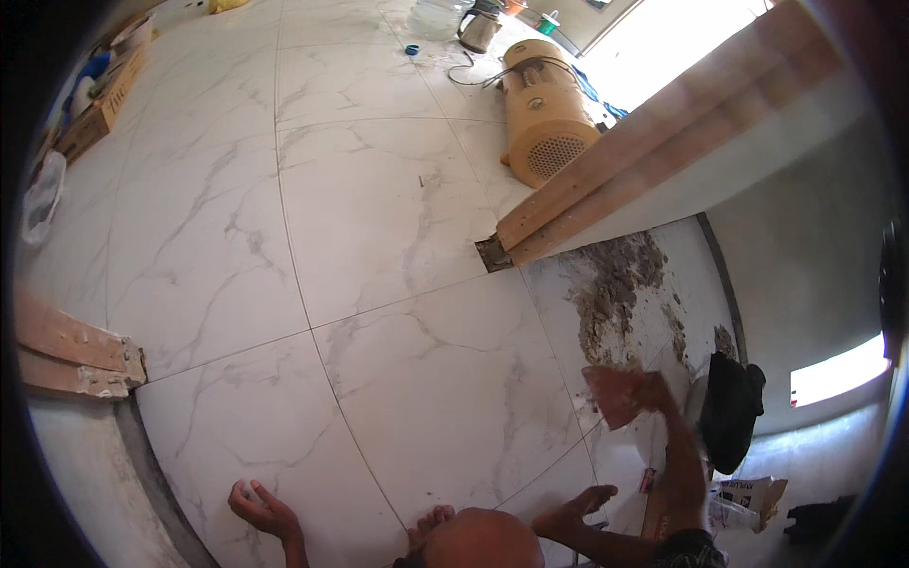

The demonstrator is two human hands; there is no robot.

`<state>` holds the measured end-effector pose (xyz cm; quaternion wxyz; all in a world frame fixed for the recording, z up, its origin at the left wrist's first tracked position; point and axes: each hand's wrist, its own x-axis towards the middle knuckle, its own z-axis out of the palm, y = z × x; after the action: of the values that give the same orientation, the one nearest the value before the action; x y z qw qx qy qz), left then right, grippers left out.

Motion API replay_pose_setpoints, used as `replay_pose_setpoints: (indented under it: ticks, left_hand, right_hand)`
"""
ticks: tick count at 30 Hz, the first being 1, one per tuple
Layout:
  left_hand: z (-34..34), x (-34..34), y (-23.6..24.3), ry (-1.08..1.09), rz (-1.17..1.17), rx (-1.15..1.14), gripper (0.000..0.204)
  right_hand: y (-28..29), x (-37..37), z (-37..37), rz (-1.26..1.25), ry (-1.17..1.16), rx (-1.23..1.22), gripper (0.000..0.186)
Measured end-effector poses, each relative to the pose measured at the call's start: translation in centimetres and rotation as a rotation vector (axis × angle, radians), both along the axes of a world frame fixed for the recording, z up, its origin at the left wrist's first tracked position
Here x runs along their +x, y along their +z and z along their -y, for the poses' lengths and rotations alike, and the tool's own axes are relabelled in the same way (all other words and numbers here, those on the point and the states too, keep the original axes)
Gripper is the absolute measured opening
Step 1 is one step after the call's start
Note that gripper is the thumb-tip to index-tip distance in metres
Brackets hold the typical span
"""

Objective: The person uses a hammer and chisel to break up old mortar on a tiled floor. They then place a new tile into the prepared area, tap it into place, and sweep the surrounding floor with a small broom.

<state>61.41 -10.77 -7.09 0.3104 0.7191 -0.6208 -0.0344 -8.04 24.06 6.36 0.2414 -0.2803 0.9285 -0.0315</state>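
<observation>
My right hand [653,390] is closed round a trowel with a reddish, roughly triangular blade [612,398], held at the near edge of a patch of wet grey-brown mortar [606,308]. The mortar is smeared unevenly over the white tile on the right, thickest beside the wall. The trowel's handle is hidden in my fist. Over the marbled white floor tiles [436,379] at lower left, my left hand [263,511] is open, with its fingers apart and nothing in it. My bare knee [485,540] and foot [573,511] show at the lower edge.
Wooden door-frame posts stand at right [568,199] and left [76,350]. Beyond the right one lies a yellow cylindrical machine [544,114], near a kettle [480,28]. A cardboard box [104,109] is at far left. Beside my right arm are a black cloth or bag [731,414] and a torn paper bag [753,499].
</observation>
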Motion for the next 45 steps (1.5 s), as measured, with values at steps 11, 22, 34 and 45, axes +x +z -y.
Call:
replay_pose_setpoints:
  ticks: [11,22,34,45]
  left_hand:
    - [-1.8,-3.2,-1.1,-0.013,-0.061,0.093,0.037]
    - [4.3,-21.9,6.8,-0.896,-0.305,0.27,0.031]
    - [-19.8,-61.6,6.5,-2.128,0.011,0.402,0.023]
    - [-29.8,-67.8,1.5,-1.856,-0.129,0.884,0.028]
  right_hand:
    - [24.9,-0.4,-4.0,-0.262,-0.063,-0.142,0.029]
    - [9.3,1.1,-16.3,0.087,-0.574,-0.444,0.024]
    - [8.1,-3.8,-14.4,0.18,-0.857,-0.986,0.03]
    - [7.6,-11.5,-3.8,0.32,-0.74,-0.603,0.034]
